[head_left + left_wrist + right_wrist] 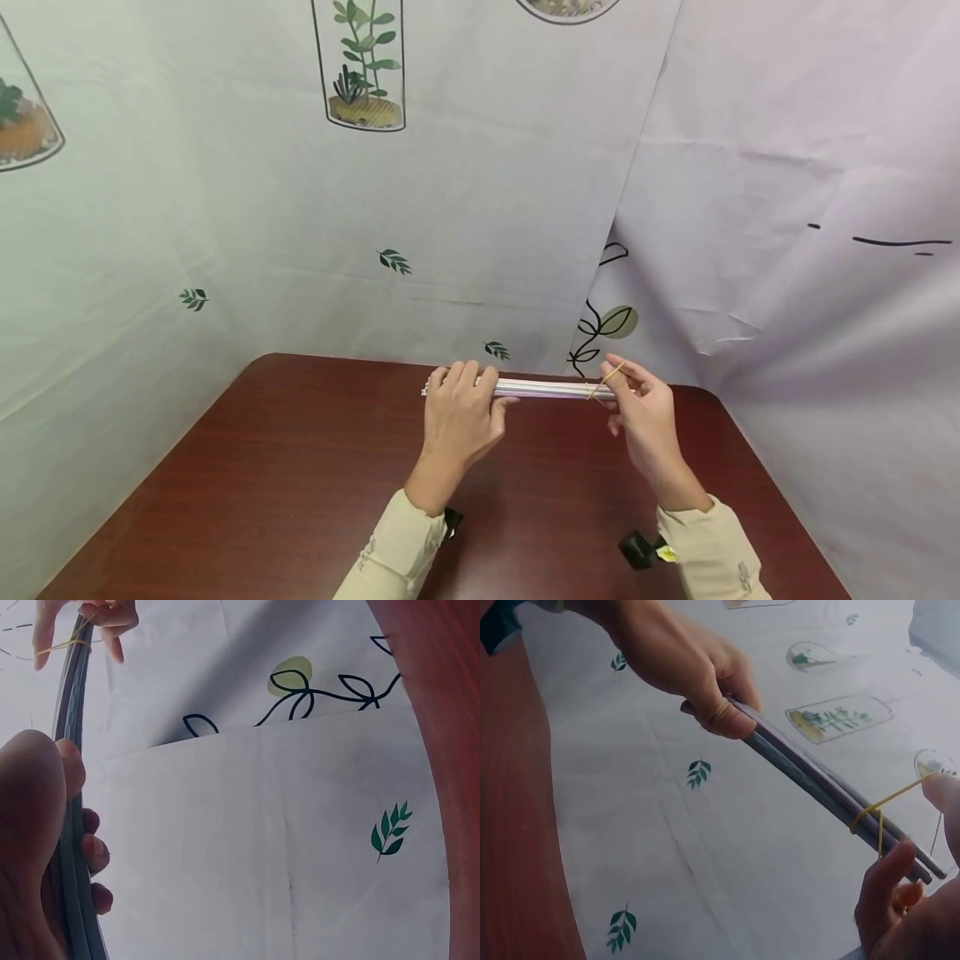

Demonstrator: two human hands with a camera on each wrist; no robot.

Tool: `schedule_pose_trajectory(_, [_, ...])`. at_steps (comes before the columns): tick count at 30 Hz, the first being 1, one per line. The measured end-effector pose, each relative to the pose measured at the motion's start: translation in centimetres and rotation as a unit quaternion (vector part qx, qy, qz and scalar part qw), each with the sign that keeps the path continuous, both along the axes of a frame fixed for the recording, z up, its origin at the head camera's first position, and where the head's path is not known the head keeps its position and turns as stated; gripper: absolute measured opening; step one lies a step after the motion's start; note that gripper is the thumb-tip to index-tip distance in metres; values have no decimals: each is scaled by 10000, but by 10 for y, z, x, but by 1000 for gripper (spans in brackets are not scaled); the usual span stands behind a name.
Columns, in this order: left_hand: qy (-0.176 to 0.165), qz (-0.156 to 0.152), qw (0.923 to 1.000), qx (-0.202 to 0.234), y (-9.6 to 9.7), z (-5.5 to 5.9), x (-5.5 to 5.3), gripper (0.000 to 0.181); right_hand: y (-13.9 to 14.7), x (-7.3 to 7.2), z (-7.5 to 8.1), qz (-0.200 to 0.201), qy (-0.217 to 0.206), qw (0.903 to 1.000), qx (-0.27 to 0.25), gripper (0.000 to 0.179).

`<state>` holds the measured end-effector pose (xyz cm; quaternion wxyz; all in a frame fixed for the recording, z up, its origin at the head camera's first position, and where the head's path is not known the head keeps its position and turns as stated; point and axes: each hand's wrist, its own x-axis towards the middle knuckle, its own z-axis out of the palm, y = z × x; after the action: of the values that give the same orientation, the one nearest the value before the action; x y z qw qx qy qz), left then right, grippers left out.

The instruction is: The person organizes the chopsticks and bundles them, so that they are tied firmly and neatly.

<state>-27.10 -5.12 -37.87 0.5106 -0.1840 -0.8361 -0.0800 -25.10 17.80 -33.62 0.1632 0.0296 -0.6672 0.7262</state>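
Note:
A bundle of slim, pale straws is held level above the table, its streaks white, grey and pinkish. My left hand grips the bundle near its left end, fingers over the top and thumb below. A yellow rubber band loops round the straws towards their right end. My right hand holds that band stretched, with one strand drawn up to the thumb and another down to the curled fingers. In the right wrist view the straws' free ends lie between the right thumb and fingers.
Below the hands lies a dark red-brown table. White cloth printed with plants hangs behind it and at both sides, close to the table's edges. Black wrist devices sit at both cuffs.

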Motion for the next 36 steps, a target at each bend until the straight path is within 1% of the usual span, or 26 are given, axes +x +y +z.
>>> schedule_pose_trajectory(3, [-19, -25, 10000, 23, 0, -1, -1, 34, 0, -5, 4, 173, -183, 9986, 457, 19])
schedule_pose_trajectory(5, [-47, -25, 10000, 40, -1, -1, -1, 34, 0, -8, 6, 402, -348, 9954, 797, 22])
schedule_pose_trajectory(7, [-42, -26, 10000, 59, -2, -1, -2, 35, 2, -13, 9, 761, -505, 9892, 1148, 29])
schedule_pose_trajectory(9, [-66, -14, 10000, 68, -3, -1, -2, 35, 5, -18, 12, 1237, -613, 9806, 1392, 34])
schedule_pose_trajectory(11, [-116, 1, 9999, 70, -5, -1, -3, 36, 9, -24, 14, 1869, -660, 9681, 1533, 35])
schedule_pose_trajectory(13, [-187, 11, 9998, 53, -7, 0, -2, 36, 15, -31, 16, 2568, -680, 9501, 1638, 31])
schedule_pose_trajectory(15, [-227, -16, 9997, 35, -7, 1, -2, 36, 20, -37, 19, 3115, -688, 9319, 1728, 33])
schedule_pose_trajectory(17, [-228, -42, 9997, 4, -8, 1, -2, 36, 24, -40, 23, 3420, -685, 9181, 1882, 35])
schedule_pose_trajectory(18, [-209, -59, 9998, -9, -8, 1, -2, 35, 25, -41, 25, 3438, -680, 9138, 2054, 38])
schedule_pose_trajectory(19, [-192, -68, 9998, -22, -8, 1, -1, 35, 26, -41, 27, 3381, -636, 9111, 2269, 41])
schedule_pose_trajectory(21, [-155, -90, 9998, -38, -8, 1, -1, 35, 25, -38, 31, 3227, -449, 9047, 2746, 39])
schedule_pose_trajectory(23, [-129, -92, 9999, -52, -8, 1, -1, 35, 23, -35, 32, 2993, 66, 8939, 3338, 30])
schedule_pose_trajectory(24, [-113, -95, 9999, -54, -8, 1, -1, 35, 21, -33, 31, 2829, 399, 8877, 3610, 25])
schedule_pose_trajectory(26, [-118, -86, 9999, -60, -8, 1, -1, 35, 15, -27, 29, 2378, 1145, 8742, 4075, 16])
schedule_pose_trajectory(28, [-155, -52, 9998, -79, -8, 2, 0, 35, 9, -21, 25, 1706, 2008, 8495, 4571, 8])
schedule_pose_trajectory(30, [-222, -13, 9997, -97, -8, 2, 0, 35, 2, -15, 21, 1017, 2700, 8203, 4937, 4])
schedule_pose_trajectory(32, [-290, 6, 9995, -100, -9, 3, 1, 34, -4, -9, 16, 408, 3391, 7849, 5169, 4])
schedule_pose_trajectory(33, [-313, 15, 9995, -98, -9, 3, 2, 33, -8, -7, 13, 141, 3749, 7633, 5260, 8])
schedule_pose_trajectory(36, [-315, -3, 9995, -22, -10, 3, 2, 33, -16, -5, 1, -204, 4752, 7102, 5190, 21])
